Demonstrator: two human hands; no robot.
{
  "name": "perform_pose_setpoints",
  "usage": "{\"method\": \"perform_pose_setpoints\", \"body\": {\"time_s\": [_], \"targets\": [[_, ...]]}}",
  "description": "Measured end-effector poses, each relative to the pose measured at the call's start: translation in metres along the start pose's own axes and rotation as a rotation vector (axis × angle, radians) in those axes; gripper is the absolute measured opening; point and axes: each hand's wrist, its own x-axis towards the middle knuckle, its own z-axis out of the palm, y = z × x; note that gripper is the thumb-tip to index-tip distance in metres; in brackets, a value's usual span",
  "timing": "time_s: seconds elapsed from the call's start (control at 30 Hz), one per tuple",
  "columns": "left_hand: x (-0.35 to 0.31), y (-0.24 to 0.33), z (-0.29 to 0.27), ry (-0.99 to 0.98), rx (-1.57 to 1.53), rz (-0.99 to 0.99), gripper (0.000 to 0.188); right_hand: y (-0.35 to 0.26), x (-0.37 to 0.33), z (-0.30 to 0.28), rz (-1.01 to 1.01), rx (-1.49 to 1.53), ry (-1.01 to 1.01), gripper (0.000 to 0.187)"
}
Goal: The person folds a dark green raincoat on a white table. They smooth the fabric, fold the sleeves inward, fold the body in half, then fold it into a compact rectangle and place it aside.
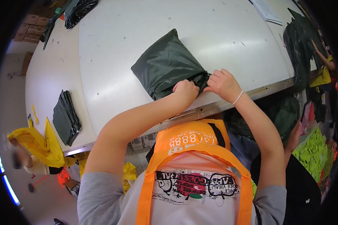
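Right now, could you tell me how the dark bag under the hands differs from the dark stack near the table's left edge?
The dark bag is plump and filled; the dark stack is flat, folded pieces. The bag lies near the table's front edge with the left hand and right hand at its near corner; the stack lies untouched. Both look like the same dark, slightly glossy plastic.

Both forearms are extended fwd from the lower edge, toward 12 o'clock. L hand (186, 91) is curled knuckles-up, fingers tucked under, pinched shut. R hand (223, 83) is set just beside it at 3 o'clock, fingers bent down, thumb side turned inward. R wrist is ringed by a bead bracelet; elbows are bent outward.
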Motion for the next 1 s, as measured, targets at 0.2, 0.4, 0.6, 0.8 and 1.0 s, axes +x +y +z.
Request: {"method": "perform_pose_setpoints", "body": {"time_s": [0.2, 0.4, 0.6, 0.8, 1.0], "targets": [[-0.004, -0.026, -0.015, 0.054, -0.376, 0.055, 0.038, -0.035, -0.005, 0.017, 0.206, 0.332, -0.397, 0.017], [0.021, -0.039, -0.014, 0.217, -0.610, -0.088, 0.047, -0.098, 0.010, 0.044, 0.557, 0.520, -0.383, 0.016], [0.041, -0.035, 0.004, 0.563, -0.596, -0.250, 0.042, -0.091, 0.012, 0.070, 0.715, 0.760, -0.052, 0.010], [-0.022, -0.060, -0.043, 0.966, -0.698, -0.229, 0.057, -0.069, 0.009, 0.063, 0.788, 0.891, 0.075, 0.012], [-0.062, -0.031, 0.023, 1.018, -0.776, -0.120, 0.079, -0.061, 0.016, 0.052, 0.772, 0.919, 0.044, 0.013]]}}
